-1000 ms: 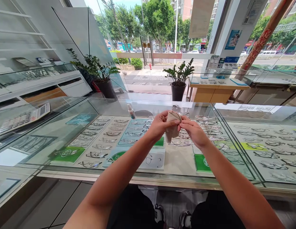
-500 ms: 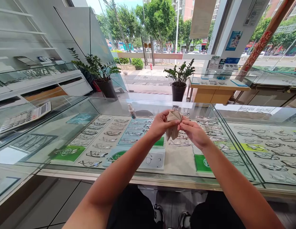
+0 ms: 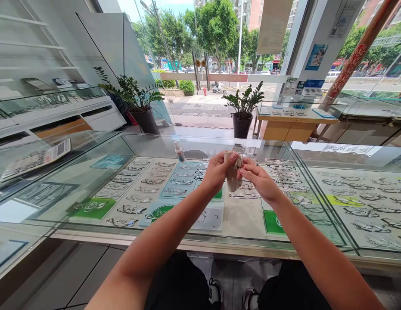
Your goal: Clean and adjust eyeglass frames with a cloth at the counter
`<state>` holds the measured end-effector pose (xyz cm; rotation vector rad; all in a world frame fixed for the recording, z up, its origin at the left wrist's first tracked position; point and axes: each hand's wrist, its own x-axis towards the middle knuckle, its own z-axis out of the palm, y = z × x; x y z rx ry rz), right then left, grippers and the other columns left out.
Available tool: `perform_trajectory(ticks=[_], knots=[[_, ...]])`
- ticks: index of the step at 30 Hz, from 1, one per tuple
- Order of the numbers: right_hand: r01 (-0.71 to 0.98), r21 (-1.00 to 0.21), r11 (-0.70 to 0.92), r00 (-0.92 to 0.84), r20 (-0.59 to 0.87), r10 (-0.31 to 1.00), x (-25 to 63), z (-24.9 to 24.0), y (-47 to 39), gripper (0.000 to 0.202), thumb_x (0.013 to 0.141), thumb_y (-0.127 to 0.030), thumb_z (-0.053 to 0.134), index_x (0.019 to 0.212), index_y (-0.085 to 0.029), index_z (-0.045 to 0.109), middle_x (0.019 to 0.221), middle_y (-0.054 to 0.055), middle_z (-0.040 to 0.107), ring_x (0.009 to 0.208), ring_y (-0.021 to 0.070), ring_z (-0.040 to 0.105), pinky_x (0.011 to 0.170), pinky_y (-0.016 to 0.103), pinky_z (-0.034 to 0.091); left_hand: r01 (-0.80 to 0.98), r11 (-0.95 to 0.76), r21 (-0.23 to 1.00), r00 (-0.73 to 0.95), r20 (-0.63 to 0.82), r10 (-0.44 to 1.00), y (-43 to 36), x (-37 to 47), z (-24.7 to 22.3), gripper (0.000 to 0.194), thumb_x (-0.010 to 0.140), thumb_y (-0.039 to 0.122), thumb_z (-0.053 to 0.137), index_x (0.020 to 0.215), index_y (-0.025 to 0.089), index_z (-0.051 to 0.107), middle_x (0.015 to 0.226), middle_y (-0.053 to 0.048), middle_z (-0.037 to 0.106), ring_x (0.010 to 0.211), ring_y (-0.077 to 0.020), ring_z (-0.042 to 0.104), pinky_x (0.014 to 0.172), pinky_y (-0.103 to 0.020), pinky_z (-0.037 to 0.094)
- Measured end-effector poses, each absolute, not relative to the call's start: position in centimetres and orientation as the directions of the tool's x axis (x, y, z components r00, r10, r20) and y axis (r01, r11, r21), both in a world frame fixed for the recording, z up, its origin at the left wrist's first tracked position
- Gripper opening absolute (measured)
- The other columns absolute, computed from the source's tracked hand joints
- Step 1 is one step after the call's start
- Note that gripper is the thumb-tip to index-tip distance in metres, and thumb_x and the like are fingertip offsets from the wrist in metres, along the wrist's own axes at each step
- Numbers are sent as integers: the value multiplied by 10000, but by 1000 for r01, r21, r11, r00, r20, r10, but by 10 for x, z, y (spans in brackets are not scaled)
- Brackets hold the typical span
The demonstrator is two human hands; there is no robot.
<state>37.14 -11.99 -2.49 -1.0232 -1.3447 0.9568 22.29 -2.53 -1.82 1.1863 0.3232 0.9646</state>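
Note:
A beige cloth (image 3: pixel 232 178) hangs from my left hand (image 3: pixel 217 170), whose fingers are closed on it above the glass counter. Beside the cloth a pair of eyeglasses (image 3: pixel 239 162) shows one round lens; the rest is hidden by cloth and fingers. My right hand (image 3: pixel 260 181) pinches the glasses from the right, its fingertips close to the left hand's. Under the glass, rows of eyeglass frames (image 3: pixel 181 181) lie below and around both hands. A small spray bottle (image 3: pixel 178 151) stands on the counter, left of and beyond my left hand.
The glass display counter (image 3: pixel 200 242) spans the view in front of my legs. A calculator (image 3: pixel 41 159) lies at the left. Two potted plants (image 3: pixel 242 125) (image 3: pixel 147 120) stand beyond the counter, before the glass doors. A wooden display table (image 3: pixel 284 127) is at the back right.
The cloth has come away from the lens, which now shows, and hangs folded in my left hand. Both hands stay almost in the same place.

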Motion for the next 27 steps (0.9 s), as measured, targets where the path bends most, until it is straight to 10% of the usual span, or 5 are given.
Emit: perform_trajectory(ticks=[6, 27], knots=[[-20, -961, 277, 75, 274, 959, 378, -27, -118, 321, 950, -552, 725, 836, -261, 797, 1153, 64, 609, 1254, 287, 543, 1169, 424, 386, -497, 191, 846, 667, 232, 708, -25, 221, -14, 476, 819, 539, 926, 1078, 159, 801, 1038, -98, 813, 906, -219, 750, 868, -347, 578], [-343, -886, 312, 254, 232, 939, 391, -19, -117, 222, 900, -504, 818, 873, -285, 841, 1216, 53, 743, 1219, 254, 637, 940, 352, 522, -225, 165, 960, 748, 62, 661, -20, 221, -24, 516, 757, 607, 942, 914, 137, 795, 806, -33, 730, 679, -105, 583, 642, -229, 406]])
